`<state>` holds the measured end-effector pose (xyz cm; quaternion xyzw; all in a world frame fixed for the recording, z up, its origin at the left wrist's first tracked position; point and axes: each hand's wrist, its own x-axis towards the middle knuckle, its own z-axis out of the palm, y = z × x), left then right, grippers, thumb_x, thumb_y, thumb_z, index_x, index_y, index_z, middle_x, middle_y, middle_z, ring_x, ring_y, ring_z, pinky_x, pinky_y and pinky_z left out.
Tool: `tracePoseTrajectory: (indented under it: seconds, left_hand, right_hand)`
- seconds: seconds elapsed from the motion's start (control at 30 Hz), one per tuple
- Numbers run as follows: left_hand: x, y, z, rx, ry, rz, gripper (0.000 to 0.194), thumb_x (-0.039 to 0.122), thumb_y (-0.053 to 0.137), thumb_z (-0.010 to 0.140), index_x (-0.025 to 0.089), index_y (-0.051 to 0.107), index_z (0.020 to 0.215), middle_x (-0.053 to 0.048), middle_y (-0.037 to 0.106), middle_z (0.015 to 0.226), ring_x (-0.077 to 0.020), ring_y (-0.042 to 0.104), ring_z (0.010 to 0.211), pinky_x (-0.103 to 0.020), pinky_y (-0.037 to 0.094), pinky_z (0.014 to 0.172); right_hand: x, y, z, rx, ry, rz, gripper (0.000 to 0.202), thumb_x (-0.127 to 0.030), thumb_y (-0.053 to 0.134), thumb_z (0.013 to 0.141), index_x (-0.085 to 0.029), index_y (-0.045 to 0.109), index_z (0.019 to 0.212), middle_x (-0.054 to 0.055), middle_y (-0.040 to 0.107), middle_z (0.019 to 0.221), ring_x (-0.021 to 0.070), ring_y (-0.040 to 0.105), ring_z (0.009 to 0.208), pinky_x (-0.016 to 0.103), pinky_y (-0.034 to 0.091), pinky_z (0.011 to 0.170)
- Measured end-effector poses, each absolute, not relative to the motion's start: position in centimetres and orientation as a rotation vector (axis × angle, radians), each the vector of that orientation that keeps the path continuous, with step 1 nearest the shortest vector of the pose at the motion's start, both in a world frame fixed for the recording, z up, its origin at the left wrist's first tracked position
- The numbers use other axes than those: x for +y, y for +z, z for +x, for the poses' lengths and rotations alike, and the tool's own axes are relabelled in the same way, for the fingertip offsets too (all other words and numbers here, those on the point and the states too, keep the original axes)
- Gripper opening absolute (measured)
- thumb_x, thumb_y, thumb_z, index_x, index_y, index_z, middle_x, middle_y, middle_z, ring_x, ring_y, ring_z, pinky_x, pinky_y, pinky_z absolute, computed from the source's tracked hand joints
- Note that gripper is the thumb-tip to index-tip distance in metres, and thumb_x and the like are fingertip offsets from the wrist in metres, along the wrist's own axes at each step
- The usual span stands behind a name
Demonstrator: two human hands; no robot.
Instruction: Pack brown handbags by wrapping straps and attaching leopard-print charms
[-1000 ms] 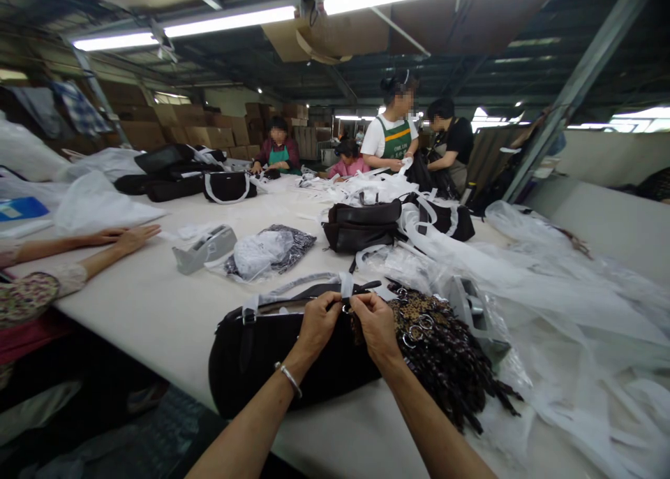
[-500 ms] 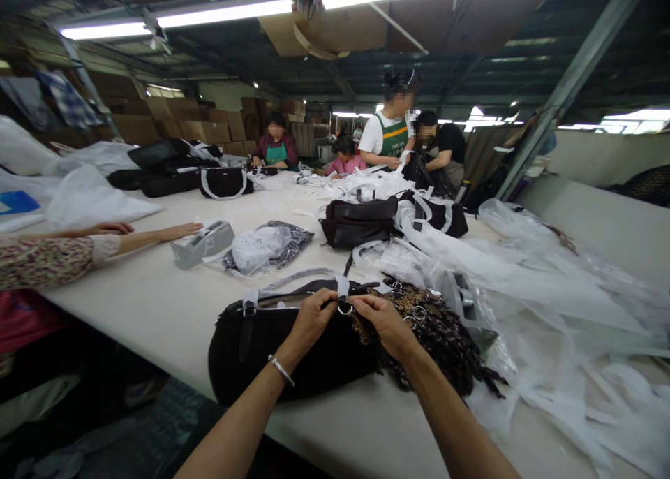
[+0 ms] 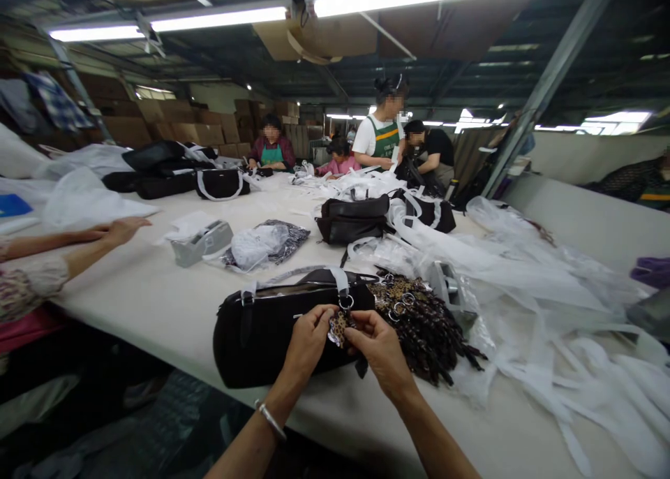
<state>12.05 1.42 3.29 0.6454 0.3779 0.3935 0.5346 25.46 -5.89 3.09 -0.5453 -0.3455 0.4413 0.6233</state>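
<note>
A black handbag [image 3: 256, 346] lies in front of me, its handle [image 3: 339, 281] wrapped in white material. From a metal ring [image 3: 346, 302] at the handle's base hangs a leopard-patterned charm [image 3: 338, 327]. My left hand [image 3: 308, 336] pinches the charm's left side. On its right side, my right hand [image 3: 377, 343] grips it between thumb and fingers. Beside the bag, to the right, lies a pile of similar patterned charms [image 3: 432, 332] with dark tassels and rings.
A tape dispenser [image 3: 453, 290] stands behind the pile, another [image 3: 202, 241] at the left. Plastic wrap [image 3: 523, 269] covers the right side. More black bags [image 3: 352, 219] lie farther back. A co-worker's hand [image 3: 125, 231] rests at the left edge; several people work beyond.
Both my hands have moved down from the ring to the charm below it. The co-worker's hand at the left has drawn back from the tape dispenser.
</note>
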Motion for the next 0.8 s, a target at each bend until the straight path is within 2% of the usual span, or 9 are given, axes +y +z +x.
tracePoseTrajectory:
  seconds: [0.17, 0.37, 0.4, 0.47, 0.53, 0.57, 0.7, 0.8]
  left_hand:
    - [0.3, 3.2, 12.7, 0.689, 0.751, 1.147, 0.054, 0.059, 0.049, 0.090, 0.011, 0.071, 0.101, -0.007, 0.070, 0.083, -0.0168, 0.060, 0.072, -0.029, 0.050, 0.071]
    - [-0.2, 2.0, 13.1, 0.639, 0.718, 1.140, 0.044, 0.050, 0.068, 0.082, 0.012, 0.071, 0.103, -0.008, 0.071, 0.090, -0.0165, 0.063, 0.079, -0.027, 0.051, 0.075]
    - [-0.2, 1.8, 13.1, 0.653, 0.720, 1.135, 0.044, 0.049, 0.069, 0.081, 0.012, 0.071, 0.105, -0.008, 0.071, 0.092, -0.0171, 0.064, 0.081, -0.027, 0.051, 0.077]
    - [-0.1, 1.5, 13.2, 0.686, 0.719, 1.109, 0.045, 0.048, 0.071, 0.079, 0.012, 0.070, 0.108, -0.008, 0.072, 0.095, -0.0177, 0.065, 0.083, -0.027, 0.053, 0.078]
    - [0.0, 1.3, 13.2, 0.721, 0.708, 1.069, 0.047, 0.048, 0.072, 0.078, 0.013, 0.069, 0.109, -0.008, 0.073, 0.098, -0.0178, 0.066, 0.085, -0.026, 0.053, 0.077]
    - [0.1, 1.1, 13.3, 0.736, 0.705, 1.053, 0.047, 0.049, 0.073, 0.078, 0.014, 0.069, 0.109, -0.007, 0.073, 0.099, -0.0177, 0.066, 0.086, -0.024, 0.054, 0.077]
    - [0.1, 0.8, 13.4, 0.789, 0.722, 1.076, 0.050, 0.049, 0.078, 0.073, 0.015, 0.068, 0.108, -0.005, 0.074, 0.097, -0.0168, 0.067, 0.088, -0.019, 0.053, 0.074]
    - [-0.1, 0.7, 13.4, 0.792, 0.697, 1.062, 0.051, 0.046, 0.082, 0.068, 0.016, 0.066, 0.106, -0.003, 0.074, 0.092, -0.0163, 0.068, 0.081, -0.019, 0.055, 0.070]
  right_hand:
    - [-7.5, 3.4, 24.9, -0.885, 0.971, -1.296, 0.041, -0.038, 0.073, 0.077, -0.017, 0.065, 0.112, 0.008, 0.071, 0.101, 0.0207, 0.067, 0.081, 0.027, 0.058, 0.057]
    - [-9.2, 2.6, 24.3, -0.948, 0.710, -1.403, 0.037, -0.035, 0.060, 0.086, -0.022, 0.066, 0.120, 0.009, 0.060, 0.114, 0.0200, 0.064, 0.080, 0.029, 0.060, 0.052]
    - [-9.4, 2.4, 24.1, -0.972, 0.651, -1.400, 0.036, -0.032, 0.057, 0.087, -0.023, 0.066, 0.121, 0.010, 0.058, 0.117, 0.0210, 0.064, 0.085, 0.031, 0.061, 0.057]
    - [-9.7, 1.9, 23.6, -1.041, 0.479, -1.409, 0.033, -0.024, 0.055, 0.087, -0.023, 0.067, 0.118, 0.010, 0.058, 0.121, 0.0233, 0.063, 0.101, 0.036, 0.062, 0.078]
    - [-9.8, 1.3, 23.4, -1.147, 0.300, -1.432, 0.031, -0.015, 0.055, 0.085, -0.023, 0.069, 0.112, 0.009, 0.060, 0.121, 0.0230, 0.059, 0.113, 0.038, 0.054, 0.098]
    - [-9.9, 1.0, 23.3, -1.209, 0.237, -1.456, 0.031, -0.012, 0.055, 0.085, -0.023, 0.070, 0.109, 0.008, 0.061, 0.121, 0.0220, 0.059, 0.114, 0.038, 0.050, 0.102]
    - [-10.3, 0.4, 23.1, -1.370, 0.169, -1.589, 0.026, -0.012, 0.054, 0.088, -0.025, 0.071, 0.103, 0.007, 0.060, 0.126, 0.0200, 0.062, 0.112, 0.032, 0.053, 0.096]
    - [-10.9, 0.4, 23.1, -1.441, 0.188, -1.593, 0.028, -0.013, 0.056, 0.087, -0.025, 0.069, 0.109, 0.006, 0.056, 0.136, 0.0204, 0.058, 0.121, 0.032, 0.051, 0.100]
